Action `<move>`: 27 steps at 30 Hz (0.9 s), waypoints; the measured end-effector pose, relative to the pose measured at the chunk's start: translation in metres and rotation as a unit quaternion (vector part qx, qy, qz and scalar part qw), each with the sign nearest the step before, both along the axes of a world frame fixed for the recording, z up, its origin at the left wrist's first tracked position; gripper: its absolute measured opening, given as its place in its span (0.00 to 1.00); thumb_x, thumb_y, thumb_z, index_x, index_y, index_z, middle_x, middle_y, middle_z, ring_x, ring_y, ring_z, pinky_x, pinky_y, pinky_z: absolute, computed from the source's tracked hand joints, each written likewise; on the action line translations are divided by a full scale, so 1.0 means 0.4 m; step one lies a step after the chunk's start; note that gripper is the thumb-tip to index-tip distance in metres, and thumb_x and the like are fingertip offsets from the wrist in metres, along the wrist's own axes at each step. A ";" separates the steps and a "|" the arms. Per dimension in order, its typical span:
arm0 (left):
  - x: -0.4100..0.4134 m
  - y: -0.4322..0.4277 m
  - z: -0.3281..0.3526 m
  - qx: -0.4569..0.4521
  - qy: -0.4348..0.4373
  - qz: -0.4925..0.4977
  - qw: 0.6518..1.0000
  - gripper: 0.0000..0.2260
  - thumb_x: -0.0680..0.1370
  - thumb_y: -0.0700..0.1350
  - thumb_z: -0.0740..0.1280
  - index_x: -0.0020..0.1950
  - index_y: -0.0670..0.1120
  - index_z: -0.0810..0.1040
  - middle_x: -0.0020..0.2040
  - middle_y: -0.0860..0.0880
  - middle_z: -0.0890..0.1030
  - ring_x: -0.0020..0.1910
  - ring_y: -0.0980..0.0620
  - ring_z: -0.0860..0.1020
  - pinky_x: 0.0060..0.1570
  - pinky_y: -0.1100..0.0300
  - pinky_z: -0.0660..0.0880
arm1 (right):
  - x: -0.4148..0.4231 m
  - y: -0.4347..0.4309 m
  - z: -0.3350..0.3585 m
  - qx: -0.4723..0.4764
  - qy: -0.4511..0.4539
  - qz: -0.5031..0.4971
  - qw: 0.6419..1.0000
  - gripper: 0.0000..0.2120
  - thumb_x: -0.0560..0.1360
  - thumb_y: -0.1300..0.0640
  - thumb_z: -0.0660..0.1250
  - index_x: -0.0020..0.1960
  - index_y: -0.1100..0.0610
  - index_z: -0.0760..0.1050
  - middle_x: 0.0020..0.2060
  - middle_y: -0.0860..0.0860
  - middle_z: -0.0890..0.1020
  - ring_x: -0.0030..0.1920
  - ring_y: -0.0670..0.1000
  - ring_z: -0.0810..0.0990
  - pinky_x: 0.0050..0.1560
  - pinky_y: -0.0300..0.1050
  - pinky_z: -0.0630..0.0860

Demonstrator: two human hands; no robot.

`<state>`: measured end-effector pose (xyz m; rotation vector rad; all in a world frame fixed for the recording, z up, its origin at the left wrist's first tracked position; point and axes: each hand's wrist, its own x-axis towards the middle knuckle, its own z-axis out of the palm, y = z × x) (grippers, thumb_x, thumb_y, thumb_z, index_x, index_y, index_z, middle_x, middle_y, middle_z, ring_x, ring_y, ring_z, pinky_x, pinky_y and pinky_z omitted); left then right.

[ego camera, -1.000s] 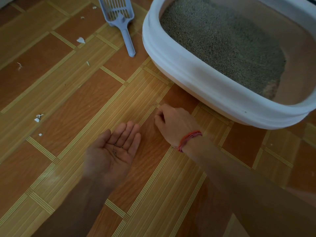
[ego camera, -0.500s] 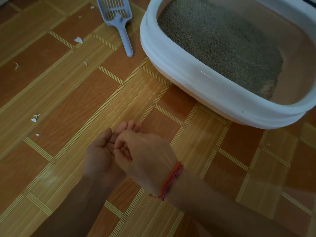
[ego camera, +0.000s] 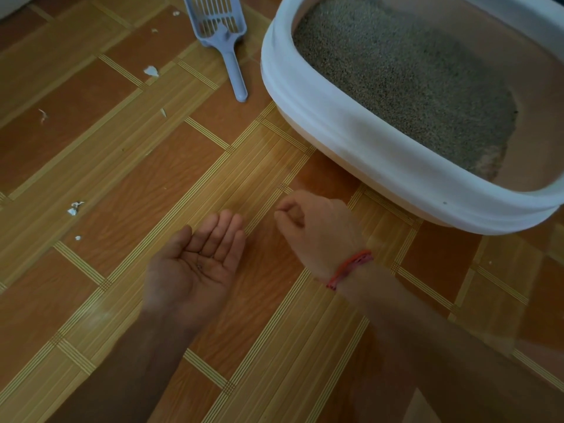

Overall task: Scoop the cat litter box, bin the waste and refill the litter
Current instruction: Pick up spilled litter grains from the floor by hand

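Beyond the hands, the litter box [ego camera: 351,134]; left hand [ego camera: 195,265] open palm-up, right hand [ego camera: 320,228] curled, perhaps pinching.

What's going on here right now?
A person seems to be picking stray bits off the floor by the litter box. The left hand is cupped palm up with a few dark specks in it; the right hand hovers beside it, fingertips pinched, contents too small to tell. The scoop lies untouched on the floor.
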<state>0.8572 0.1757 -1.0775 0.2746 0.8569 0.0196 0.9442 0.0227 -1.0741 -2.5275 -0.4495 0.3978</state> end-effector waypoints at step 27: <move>-0.005 0.004 -0.007 0.011 0.018 -0.007 1.000 0.24 0.84 0.46 0.54 0.42 0.37 0.86 0.54 0.42 0.85 0.54 0.44 0.84 0.52 0.49 0.81 | 0.047 0.033 -0.032 -0.089 0.015 0.033 0.995 0.10 0.81 0.51 0.56 0.48 0.51 0.75 0.35 0.46 0.79 0.35 0.47 0.78 0.41 0.49 0.79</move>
